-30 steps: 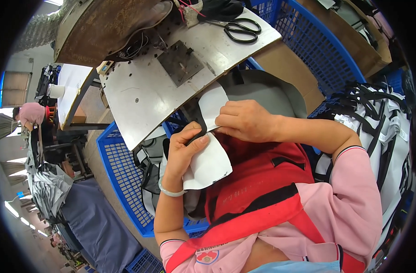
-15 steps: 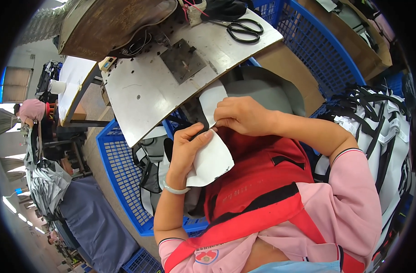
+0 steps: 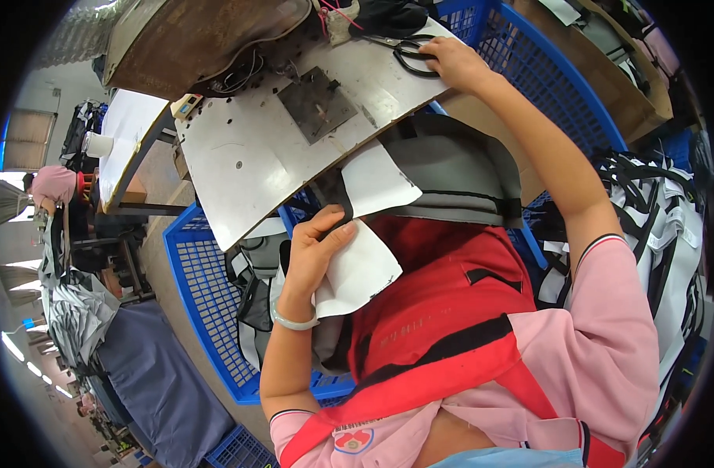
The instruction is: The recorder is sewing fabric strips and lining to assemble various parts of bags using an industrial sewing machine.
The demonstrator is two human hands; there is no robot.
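My left hand (image 3: 316, 253) pinches a grey-and-black fabric piece with white backing (image 3: 363, 269) between thumb and fingers, above my lap. A second white flap (image 3: 379, 181) spreads out just beyond the fingertips, and a black strip shows between the two. My right hand (image 3: 455, 64) reaches to the far right of the worktable, its fingers curled over the black handles of a pair of scissors (image 3: 410, 59). The scissors lie on the tabletop, their blades pointing left, partly beside a dark cloth. Beneath the right forearm a grey fabric panel with black edging (image 3: 458, 168) hangs off the table.
The white worktable (image 3: 240, 175) carries a metal plate (image 3: 316, 105) and a rusty-brown machine body (image 3: 201, 47). Blue plastic baskets stand left (image 3: 209, 304) and far right (image 3: 560, 70). Strapped white-and-black pieces (image 3: 661, 234) are heaped at right. Another person (image 3: 54, 187) is far left.
My right hand has left the white fabric and moved up and right onto the scissors. The upper white flap has fallen open. My left hand keeps its hold.
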